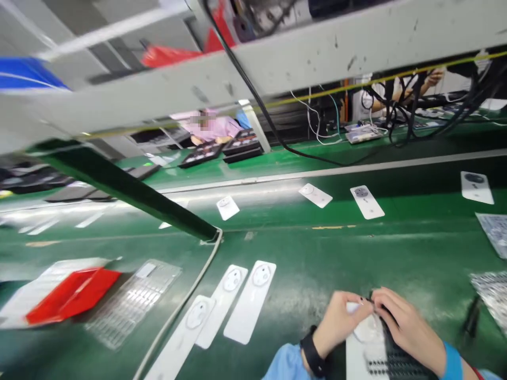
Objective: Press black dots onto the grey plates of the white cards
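Three white cards [249, 302] lie on the green conveyor belt [317, 264], near a clear plastic tray [132, 303] and a red box [73, 295].

Hands [376, 322] at the near edge of the desk [301, 316], over a plastic panel [362, 359] on a perforated tray [400, 364]. Three more panels [249, 301] lie left of them, a blister tray [132, 303] further left, and further panels [366, 202] beyond.

Lower right of frame: we are pinching a white card [363, 351] between our left hand [338, 324] and right hand [406, 324], over the green conveyor belt [301, 269].
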A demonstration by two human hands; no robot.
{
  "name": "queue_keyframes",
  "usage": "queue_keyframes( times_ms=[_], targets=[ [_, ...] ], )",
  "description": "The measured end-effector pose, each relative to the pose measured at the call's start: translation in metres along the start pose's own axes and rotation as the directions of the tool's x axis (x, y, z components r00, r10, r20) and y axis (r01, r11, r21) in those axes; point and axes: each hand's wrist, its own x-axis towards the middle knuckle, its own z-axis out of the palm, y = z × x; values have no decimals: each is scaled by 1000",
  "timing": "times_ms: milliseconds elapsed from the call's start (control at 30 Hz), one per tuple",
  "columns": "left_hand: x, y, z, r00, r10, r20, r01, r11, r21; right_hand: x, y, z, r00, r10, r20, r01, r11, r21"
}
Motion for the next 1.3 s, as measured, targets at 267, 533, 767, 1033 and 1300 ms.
queue_keyframes(
  times_ms=[267,533,767,1033,1300],
  targets=[
    [-5,35,-55,999,-1,-32,-9,957,-289,0,-7,-37,985,153,-86,-156,988,-24],
    [-22,44,-14,982,-74,-171,-10,895,-445,42,-78,-44,994,8,-109,-12,999,-33],
    [-47,55,-3,986,-141,83,164,864,-475,47,-85,-44,998,0,-68,-3,999,-54],
    [-60,68,3,996,-3,84,25,966,-258,50,-94,-59,992,-10,-124,6,999,-31],
    [-64,71,4,999,47,5,-45,978,-202,41,-98,-60,955,-219,-201,157,945,-285]
  ],
)
